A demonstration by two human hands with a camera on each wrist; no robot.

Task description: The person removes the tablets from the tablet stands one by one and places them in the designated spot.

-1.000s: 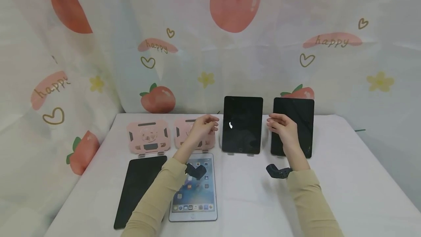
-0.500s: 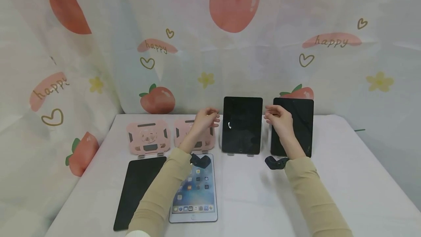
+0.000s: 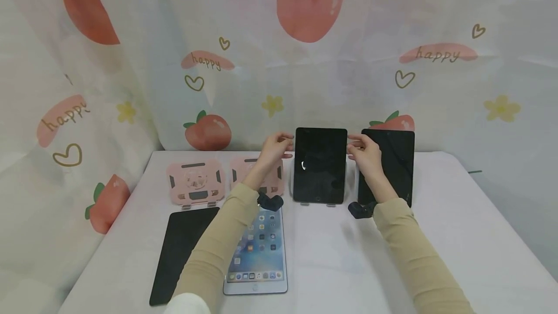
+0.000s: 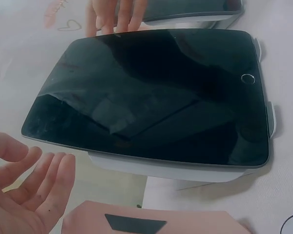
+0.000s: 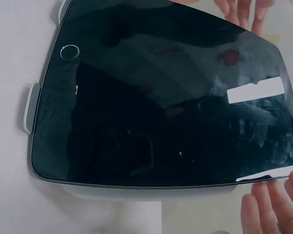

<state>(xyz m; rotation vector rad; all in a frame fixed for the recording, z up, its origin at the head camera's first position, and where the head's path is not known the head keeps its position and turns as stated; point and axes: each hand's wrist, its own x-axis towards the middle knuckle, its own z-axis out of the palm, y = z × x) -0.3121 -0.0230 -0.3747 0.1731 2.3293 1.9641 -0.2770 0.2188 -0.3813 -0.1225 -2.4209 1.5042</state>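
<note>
A black tablet (image 3: 320, 166) leans upright on a light-coloured stand, its dark screen facing me in the head view. My left hand (image 3: 275, 150) is beside its left edge; in the left wrist view the loosely bent fingers (image 4: 56, 187) are just off that edge. At the opposite edge is my right hand (image 3: 367, 155). Its fingertips (image 5: 266, 195) reach the tablet's edge in the right wrist view, partly behind it; whether they touch cannot be told. A second black tablet (image 3: 398, 164) stands on the right, partly hidden by the right hand.
Two pink stands, the left one (image 3: 196, 182) and the right one (image 3: 272, 180), are at the back left. In front of them lie a dark tablet (image 3: 185, 241) and a white tablet (image 3: 257, 270) with its screen lit, on the white tabletop (image 3: 331, 265). A patterned curtain (image 3: 348, 96) hangs behind.
Both hands have moved up and inward, closer to the upper side edges of the middle black tablet. The tablets and stands have stayed in place.
</note>
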